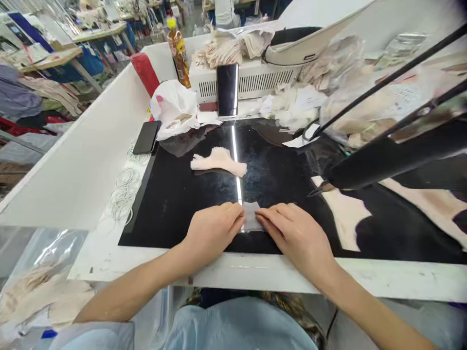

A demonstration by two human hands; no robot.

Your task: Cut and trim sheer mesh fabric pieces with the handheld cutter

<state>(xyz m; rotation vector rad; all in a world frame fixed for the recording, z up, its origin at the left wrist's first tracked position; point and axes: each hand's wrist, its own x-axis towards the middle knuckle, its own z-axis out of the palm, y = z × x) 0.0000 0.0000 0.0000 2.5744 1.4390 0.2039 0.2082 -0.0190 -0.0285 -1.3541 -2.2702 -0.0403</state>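
A small whitish, see-through piece of sheet material (252, 217) lies between my hands near the front of the black work surface (175, 209). My left hand (215, 223) pinches its left edge, fingers closed. At its right edge, my right hand (294, 231) is closed too, thumb and fingers pressed together on it. Just beyond them lies a pale pink cut fabric piece (219, 162). Farther right are another pale fabric piece (345, 214) and a longer one (430, 204), partly covered by a black arm-like machine part (394, 158).
Along the left side are a dark phone (146, 138) and bundles of pale rings (124, 194). A second phone (227, 90) leans upright at the back, beside a white plastic bag (174, 109) and a bottle (178, 53). A white side wall (80, 150) borders the left.
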